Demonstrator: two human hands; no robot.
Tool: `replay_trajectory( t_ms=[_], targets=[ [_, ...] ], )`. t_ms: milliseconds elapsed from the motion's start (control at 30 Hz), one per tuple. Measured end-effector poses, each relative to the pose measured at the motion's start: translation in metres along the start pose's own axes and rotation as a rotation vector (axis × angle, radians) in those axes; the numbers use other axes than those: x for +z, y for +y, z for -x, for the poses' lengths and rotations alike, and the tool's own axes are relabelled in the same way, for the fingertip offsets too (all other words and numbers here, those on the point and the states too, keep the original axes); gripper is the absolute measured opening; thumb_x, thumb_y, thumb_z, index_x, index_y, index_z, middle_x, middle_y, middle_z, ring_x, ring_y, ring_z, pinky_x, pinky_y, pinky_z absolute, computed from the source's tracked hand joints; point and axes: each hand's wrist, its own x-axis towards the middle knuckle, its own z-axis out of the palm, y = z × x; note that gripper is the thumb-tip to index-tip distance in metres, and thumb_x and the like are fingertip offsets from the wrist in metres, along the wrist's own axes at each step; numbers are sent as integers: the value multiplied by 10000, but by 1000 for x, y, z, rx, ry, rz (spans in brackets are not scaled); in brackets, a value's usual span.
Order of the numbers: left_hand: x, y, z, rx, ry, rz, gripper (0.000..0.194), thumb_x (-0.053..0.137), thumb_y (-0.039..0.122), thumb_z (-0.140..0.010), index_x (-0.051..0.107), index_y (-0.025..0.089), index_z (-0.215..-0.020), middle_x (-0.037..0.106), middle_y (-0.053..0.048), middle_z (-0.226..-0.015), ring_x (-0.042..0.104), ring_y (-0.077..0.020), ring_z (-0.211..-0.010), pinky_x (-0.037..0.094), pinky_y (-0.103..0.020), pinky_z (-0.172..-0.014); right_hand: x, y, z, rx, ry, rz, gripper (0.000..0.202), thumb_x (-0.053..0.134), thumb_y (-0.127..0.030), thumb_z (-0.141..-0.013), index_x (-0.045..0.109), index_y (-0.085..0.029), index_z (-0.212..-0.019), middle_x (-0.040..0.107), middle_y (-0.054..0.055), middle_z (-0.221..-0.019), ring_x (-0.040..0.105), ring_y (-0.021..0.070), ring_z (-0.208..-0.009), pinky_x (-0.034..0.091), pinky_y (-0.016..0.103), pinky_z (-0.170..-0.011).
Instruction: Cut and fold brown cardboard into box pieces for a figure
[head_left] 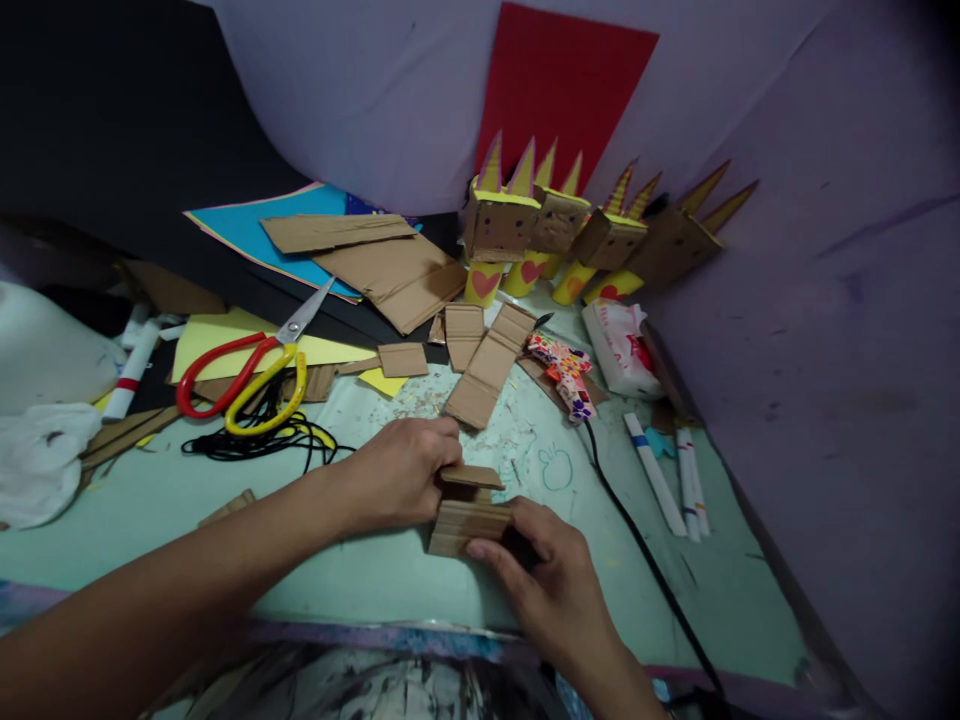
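Note:
A small cardboard box [471, 525] with a raised flap [472, 478] sits between my two hands near the table's front. My left hand [409, 470] is closed at the box's far left edge, its fingertips partly hidden behind the cardboard. With thumb in front and fingers at the side, my right hand [544, 560] grips the right end of the box. Just beyond them lies a creased cardboard strip [491, 368]. A glue gun [564, 372] covered in flower-patterned wrap rests to the right of that strip, its black cord running toward the front.
Scissors [262, 375] with red and yellow handles lie on a black cord bundle [255, 430] at left. Cardboard sheets [397, 275] are behind. Several cardboard figures with spikes [502, 225] stand at the back wall. Markers [655, 475] and a tissue pack [621, 350] are at right.

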Motion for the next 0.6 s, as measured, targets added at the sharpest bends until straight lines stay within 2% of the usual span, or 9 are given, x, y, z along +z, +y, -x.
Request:
replay_trajectory(
  t_ms=[100, 333, 467, 600],
  targets=[
    [-4, 1, 3, 68, -47, -131, 154, 498, 61, -665, 618, 154, -691, 541, -20, -745, 532, -138, -654, 377, -233, -568, 2, 0, -2, 58, 4, -56, 180, 604, -327, -750, 581, -171, -664, 560, 15, -631, 492, 164, -608, 363, 260, -559],
    [-9, 13, 9, 116, -160, -423, 214, 474, 62, -706, 575, 152, -872, 552, -60, -859, 543, -209, -754, 422, -307, -607, 2, -5, -6, 148, 16, -104, 134, 620, -292, -714, 606, -170, -663, 562, 3, -609, 490, 151, -587, 360, 246, -539],
    [-11, 16, 12, 87, -171, -394, 281, 460, 64, -704, 559, 153, -952, 543, -75, -929, 538, -233, -838, 447, -338, -664, 3, -8, -7, 255, 15, -188, 103, 654, -269, -674, 615, -178, -701, 593, -4, -620, 504, 148, -587, 377, 243, -540],
    [-24, 19, 18, 60, -226, -235, 491, 499, 82, -676, 495, 207, -1151, 523, -65, -1025, 529, -233, -916, 453, -351, -767, 3, -8, -8, 302, 11, -224, 131, 681, -267, -649, 618, -188, -732, 618, -9, -643, 520, 146, -592, 393, 240, -549]
  ],
)
